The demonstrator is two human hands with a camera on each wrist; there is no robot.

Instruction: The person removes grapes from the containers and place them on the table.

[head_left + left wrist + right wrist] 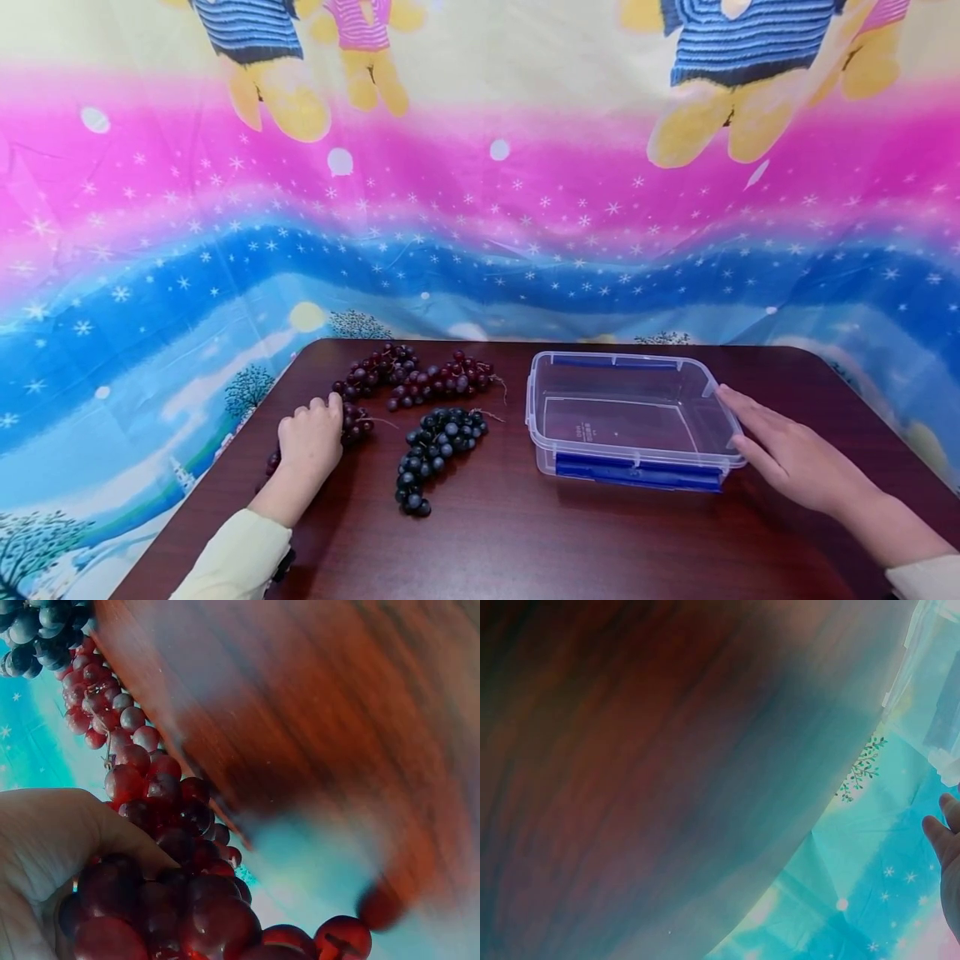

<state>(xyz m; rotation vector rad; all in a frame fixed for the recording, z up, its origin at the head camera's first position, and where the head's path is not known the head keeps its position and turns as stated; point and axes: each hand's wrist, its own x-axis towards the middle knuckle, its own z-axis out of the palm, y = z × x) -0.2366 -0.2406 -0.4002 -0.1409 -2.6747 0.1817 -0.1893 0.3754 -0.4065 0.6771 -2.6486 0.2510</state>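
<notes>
My left hand (pixel 311 437) grips a bunch of red grapes (pixel 217 911) at the left side of the table, the thumb pressed over it. In the head view most of that bunch is hidden under the hand. Beyond it lie two more red bunches (pixel 378 369) (pixel 450 380), and a blue-black bunch of grapes (pixel 438 454) lies to its right. A clear plastic container (pixel 630 457) with blue side clips stands lidless on the right. Against its right wall rest the straight fingertips of my right hand (pixel 795 454); only a few fingers show in the right wrist view.
The dark reddish-brown wooden table (pixel 480 542) has rounded far corners. Right behind its far edge hangs a patterned cloth (pixel 450 192) with snowflakes and bears. Thin stems (pixel 491 415) stick out from the grape bunches.
</notes>
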